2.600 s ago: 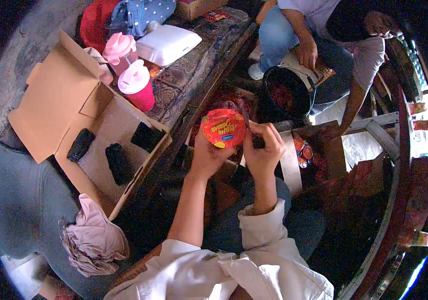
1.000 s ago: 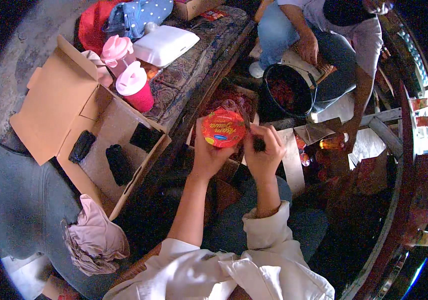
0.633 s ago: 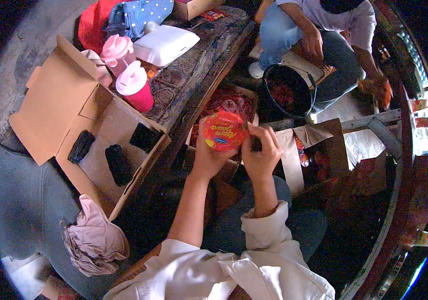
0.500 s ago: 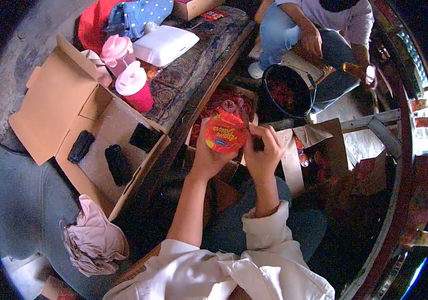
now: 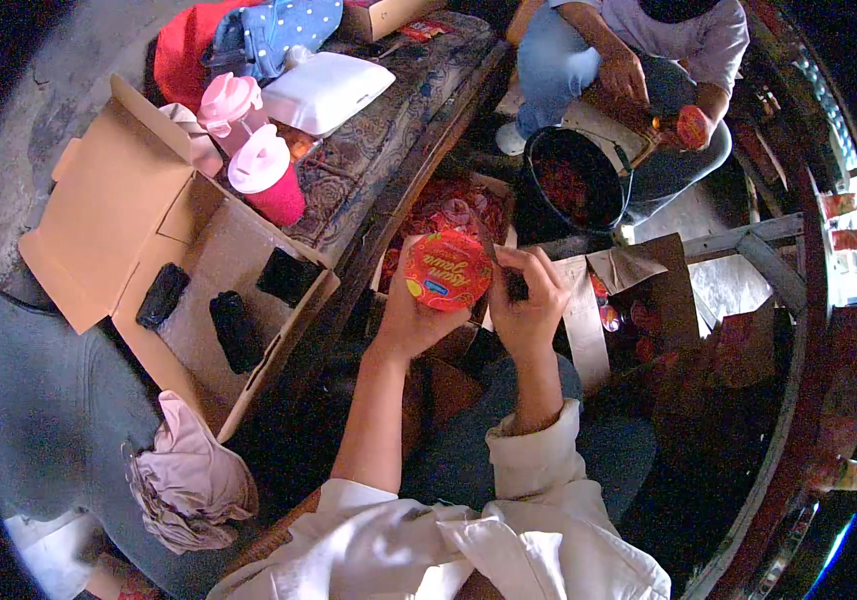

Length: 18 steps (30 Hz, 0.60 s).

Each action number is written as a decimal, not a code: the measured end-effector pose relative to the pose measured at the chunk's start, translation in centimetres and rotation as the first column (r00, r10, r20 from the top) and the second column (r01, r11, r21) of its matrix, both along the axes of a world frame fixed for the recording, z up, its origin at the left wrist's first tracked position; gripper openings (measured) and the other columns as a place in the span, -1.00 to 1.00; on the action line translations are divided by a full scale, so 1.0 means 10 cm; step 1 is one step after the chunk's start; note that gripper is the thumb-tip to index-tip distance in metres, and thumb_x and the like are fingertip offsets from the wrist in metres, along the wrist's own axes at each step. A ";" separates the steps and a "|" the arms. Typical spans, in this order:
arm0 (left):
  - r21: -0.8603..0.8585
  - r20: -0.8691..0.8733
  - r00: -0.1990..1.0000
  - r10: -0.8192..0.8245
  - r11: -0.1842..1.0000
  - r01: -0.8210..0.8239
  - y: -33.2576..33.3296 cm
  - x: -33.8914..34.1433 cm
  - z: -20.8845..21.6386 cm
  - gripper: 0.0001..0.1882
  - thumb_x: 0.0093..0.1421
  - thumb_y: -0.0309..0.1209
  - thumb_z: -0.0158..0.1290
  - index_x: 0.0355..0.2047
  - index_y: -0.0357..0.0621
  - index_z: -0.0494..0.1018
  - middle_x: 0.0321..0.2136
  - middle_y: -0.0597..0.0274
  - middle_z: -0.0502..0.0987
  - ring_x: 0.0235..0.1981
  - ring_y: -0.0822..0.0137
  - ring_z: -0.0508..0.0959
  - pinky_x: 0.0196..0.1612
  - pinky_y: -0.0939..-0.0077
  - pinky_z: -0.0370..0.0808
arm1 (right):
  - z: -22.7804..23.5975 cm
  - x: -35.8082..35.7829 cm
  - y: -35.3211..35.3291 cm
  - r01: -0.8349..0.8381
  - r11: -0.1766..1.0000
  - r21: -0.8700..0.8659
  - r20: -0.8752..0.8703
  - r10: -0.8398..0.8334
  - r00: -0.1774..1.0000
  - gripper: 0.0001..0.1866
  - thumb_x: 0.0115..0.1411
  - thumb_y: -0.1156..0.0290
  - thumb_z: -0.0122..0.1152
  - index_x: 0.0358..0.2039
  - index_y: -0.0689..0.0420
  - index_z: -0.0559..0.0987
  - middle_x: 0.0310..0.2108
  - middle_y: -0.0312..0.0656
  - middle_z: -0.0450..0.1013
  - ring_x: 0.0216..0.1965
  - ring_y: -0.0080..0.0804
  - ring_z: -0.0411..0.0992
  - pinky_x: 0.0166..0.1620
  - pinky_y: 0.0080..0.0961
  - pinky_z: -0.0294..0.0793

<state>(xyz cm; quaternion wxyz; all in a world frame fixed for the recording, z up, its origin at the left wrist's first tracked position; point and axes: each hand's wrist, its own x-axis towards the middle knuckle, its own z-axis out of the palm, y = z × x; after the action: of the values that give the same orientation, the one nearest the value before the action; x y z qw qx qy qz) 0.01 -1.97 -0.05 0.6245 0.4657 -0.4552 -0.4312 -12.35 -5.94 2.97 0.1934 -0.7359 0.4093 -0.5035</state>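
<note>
A plastic cup with a round red lid film (image 5: 446, 272), printed in yellow, sits in my left hand (image 5: 411, 318), its fingers wrapped round the side. My right hand (image 5: 531, 300) is closed at the cup's right edge. From its fingers a thin dark blade (image 5: 490, 246), like a knife, points up along the rim; the handle is hidden in my grip. Just beyond the cup stands an open box of red film scraps (image 5: 457, 210). Right of my right hand is an open carton (image 5: 582, 320) with several red-topped cups inside.
Ahead on the right, a co-worker holds a red-lidded cup (image 5: 693, 127) beside a black bucket (image 5: 571, 185) of dark red contents. An open cardboard box (image 5: 174, 350) with black bundles stands left. Two pink tumblers (image 5: 261, 160) and a white foam container (image 5: 324, 92) rest on a patterned mattress (image 5: 389, 130).
The cup has turned in my left hand, so its print sits at another angle. Across from me, the co-worker's cup has tipped to show its red lid.
</note>
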 end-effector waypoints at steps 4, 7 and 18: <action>-0.015 0.113 0.987 0.111 0.994 -0.110 0.00 -0.03 0.11 -0.36 -0.28 -0.55 0.26 -0.15 -0.14 0.20 -0.24 0.23 0.40 -0.19 0.40 0.43 -0.10 0.50 0.38 | -0.01 0.01 -0.01 -0.004 1.000 0.009 0.023 0.004 1.000 -0.73 -0.22 0.71 0.13 -0.42 0.18 0.53 -0.52 -0.13 0.44 -0.47 -0.22 0.45 -0.39 -0.48 0.45; -0.031 0.068 0.988 0.140 0.990 -0.138 0.00 -0.03 0.07 -0.35 -0.30 -0.52 0.28 -0.16 -0.13 0.21 -0.26 0.23 0.41 -0.22 0.39 0.44 -0.12 0.50 0.38 | -0.03 0.01 -0.01 0.000 1.000 0.014 0.034 0.000 0.999 -0.73 -0.23 0.71 0.13 -0.43 0.19 0.53 -0.51 -0.13 0.44 -0.46 -0.22 0.45 -0.38 -0.48 0.45; -0.023 0.090 0.988 0.126 0.992 -0.124 -0.02 0.00 0.02 -0.34 -0.30 -0.50 0.29 -0.16 -0.13 0.20 -0.25 0.24 0.41 -0.21 0.38 0.44 -0.11 0.48 0.38 | -0.02 0.01 0.04 0.018 1.000 -0.019 -0.046 -0.019 0.999 -0.72 -0.24 0.71 0.11 -0.43 0.17 0.53 -0.46 -0.14 0.46 -0.43 -0.21 0.46 -0.34 -0.47 0.45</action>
<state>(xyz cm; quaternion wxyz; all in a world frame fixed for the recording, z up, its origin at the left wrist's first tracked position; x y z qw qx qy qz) 0.02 -2.13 0.19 0.6328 0.5071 -0.4568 -0.3657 -12.29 -5.53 2.79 0.1726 -0.7453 0.4157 -0.4918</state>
